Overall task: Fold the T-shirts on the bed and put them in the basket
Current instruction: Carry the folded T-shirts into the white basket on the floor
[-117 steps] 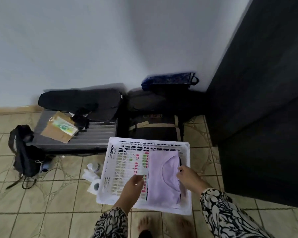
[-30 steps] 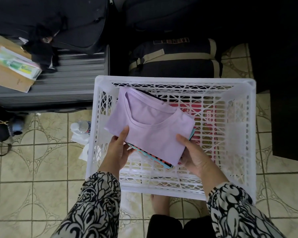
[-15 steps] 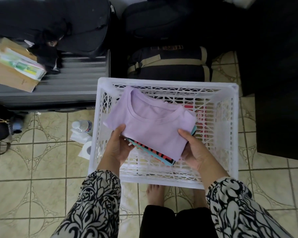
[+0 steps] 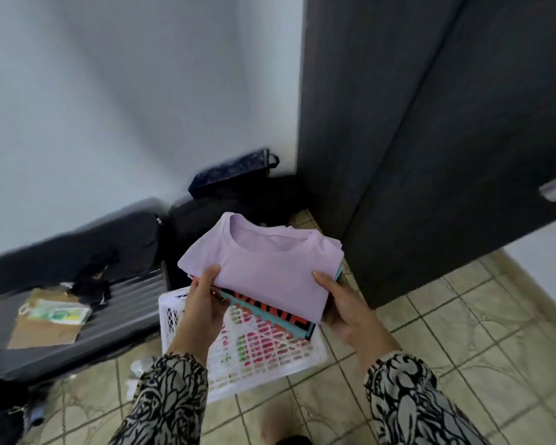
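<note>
Left hand [image 4: 203, 300] and right hand [image 4: 344, 303] grip stack of folded T-shirts [image 4: 264, 271] – lilac one on top – above white lattice basket [image 4: 264, 358] on tiled floor [image 4: 463, 332].

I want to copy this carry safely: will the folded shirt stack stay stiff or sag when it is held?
Probably floppy: the lilac T-shirt droops at its near corner. Likely light, since left hand and right hand hold only the edges. The layers may slide apart.

sleeves [image 4: 170, 396]: long | black-and-white floral print | both arms
</note>
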